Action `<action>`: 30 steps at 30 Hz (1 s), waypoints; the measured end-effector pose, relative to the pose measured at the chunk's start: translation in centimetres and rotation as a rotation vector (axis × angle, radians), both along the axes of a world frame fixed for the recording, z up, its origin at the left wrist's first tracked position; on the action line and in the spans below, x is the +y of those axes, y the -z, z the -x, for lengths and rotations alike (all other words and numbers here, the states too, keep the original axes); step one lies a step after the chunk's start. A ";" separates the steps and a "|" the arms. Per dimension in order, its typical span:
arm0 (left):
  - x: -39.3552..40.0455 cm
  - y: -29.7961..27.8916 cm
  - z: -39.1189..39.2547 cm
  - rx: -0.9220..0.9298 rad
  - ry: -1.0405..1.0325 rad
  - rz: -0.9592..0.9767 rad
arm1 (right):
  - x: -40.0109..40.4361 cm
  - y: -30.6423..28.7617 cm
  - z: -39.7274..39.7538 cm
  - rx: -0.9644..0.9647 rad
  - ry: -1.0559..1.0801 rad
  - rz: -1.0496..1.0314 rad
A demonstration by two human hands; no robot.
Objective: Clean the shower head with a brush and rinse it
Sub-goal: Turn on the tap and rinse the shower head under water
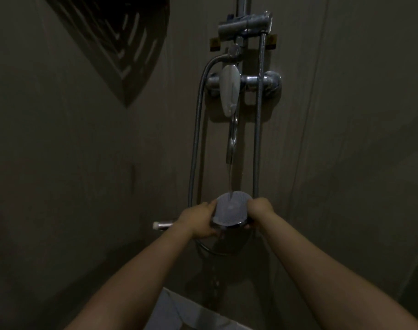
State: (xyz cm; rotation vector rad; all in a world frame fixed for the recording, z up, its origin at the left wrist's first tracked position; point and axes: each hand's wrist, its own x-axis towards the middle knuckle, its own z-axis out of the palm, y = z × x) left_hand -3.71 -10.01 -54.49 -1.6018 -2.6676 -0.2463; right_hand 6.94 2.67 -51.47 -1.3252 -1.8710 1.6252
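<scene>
Chrome-rimmed shower head (230, 211) sits between both hands, left hand (199, 221) and right hand (259, 210) gripping its edges.

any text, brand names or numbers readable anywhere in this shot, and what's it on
No text can be read.
Two small yellow stickers on the grey wall beside the chrome shower rail bracket: print too small and blurred to read.
White lever handle of the chrome mixer tap: no legible mark.
Round chrome shower head: none visible.
</scene>
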 end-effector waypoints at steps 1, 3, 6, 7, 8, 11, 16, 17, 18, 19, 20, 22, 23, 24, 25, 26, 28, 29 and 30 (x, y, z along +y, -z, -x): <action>-0.3 0.3 0.3 0.070 -0.040 0.002 | -0.6 -0.1 0.1 0.059 -0.038 0.081; -1.1 0.4 1.0 0.234 -0.106 0.019 | -1.8 0.3 0.1 0.163 -0.043 0.261; -2.5 0.0 2.3 0.351 -0.159 -0.027 | -3.1 0.5 0.3 0.260 -0.151 0.415; -2.9 -0.2 2.7 0.382 -0.167 -0.062 | -3.5 0.3 0.1 0.275 -0.183 0.451; -3.2 -0.4 3.0 0.407 -0.172 -0.109 | -3.6 0.3 0.2 0.288 -0.196 0.496; -3.8 -0.6 3.7 0.349 -0.184 -0.265 | -3.4 0.3 0.2 0.340 -0.208 0.579; -3.0 -0.9 3.2 0.018 -0.204 -0.438 | -1.7 0.7 0.8 0.405 -0.180 0.358; -2.7 -0.9 3.2 -0.020 -0.202 -0.433 | -1.3 0.9 0.8 0.421 -0.179 0.272; -2.5 -1.0 3.1 -0.056 -0.198 -0.419 | -0.8 1.3 0.7 0.440 -0.193 0.165; -2.3 -1.1 3.0 -0.091 -0.193 -0.398 | -0.4 1.5 0.4 0.451 -0.227 0.046; -2.1 -1.4 3.0 -0.124 -0.183 -0.376 | 0.2 1.9 0.1 0.459 -0.277 -0.062; -1.8 -1.9 3.0 -0.158 -0.148 -0.326 | 0.8 2.4 -0.3 0.447 -0.337 -0.187; -1.7 -2.2 2.9 -0.158 -0.125 -0.296 | 1.1 2.7 -0.3 0.428 -0.318 -0.207; -1.6 -2.3 2.8 -0.160 -0.102 -0.271 | 1.4 2.9 -0.3 0.406 -0.283 -0.219; -1.4 -2.4 2.6 -0.171 -0.078 -0.257 | 1.5 3.0 -0.4 0.378 -0.259 -0.231; -1.2 -2.5 2.4 -0.189 -0.058 -0.250 | 1.8 3.2 -0.5 0.360 -0.260 -0.235; -0.6 -2.4 2.0 -0.186 -0.030 -0.242 | 2.2 3.7 -0.7 0.383 -0.265 -0.196; -0.2 -2.4 1.8 -0.159 -0.025 -0.242 | 2.3 4.0 -0.9 0.410 -0.249 -0.161; 0.1 -2.3 1.7 -0.130 -0.031 -0.252 | 2.3 4.2 -0.9 0.432 -0.227 -0.121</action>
